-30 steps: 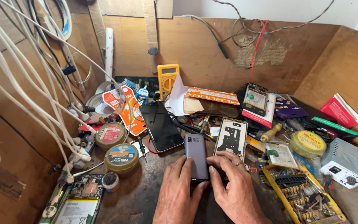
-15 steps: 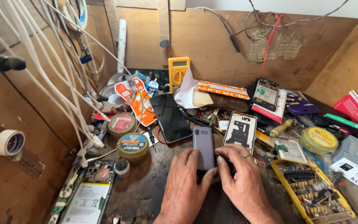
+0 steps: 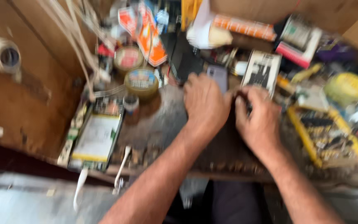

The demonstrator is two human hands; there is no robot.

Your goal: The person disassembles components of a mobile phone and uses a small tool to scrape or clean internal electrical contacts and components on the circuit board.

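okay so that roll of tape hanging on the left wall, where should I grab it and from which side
Probably by its outer rim, thumb and fingers on opposite edges, coming straight at the wall from the open front. The roll of tape hangs with its round face and hollow core turned outward, clear of the white cables. Blur hides what it hangs on.

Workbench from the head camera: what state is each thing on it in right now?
Left hand: on the grey phone, gripping it.
Right hand: fingers curled at the phone's right edge.
Grey phone: lying flat, mostly covered by the hands.
Round tin: lid on, upright.
Tape roll: hanging on the left wall.
Opened tablet: lying flat, insides showing.
Yellow parts tray: open, full of small parts.
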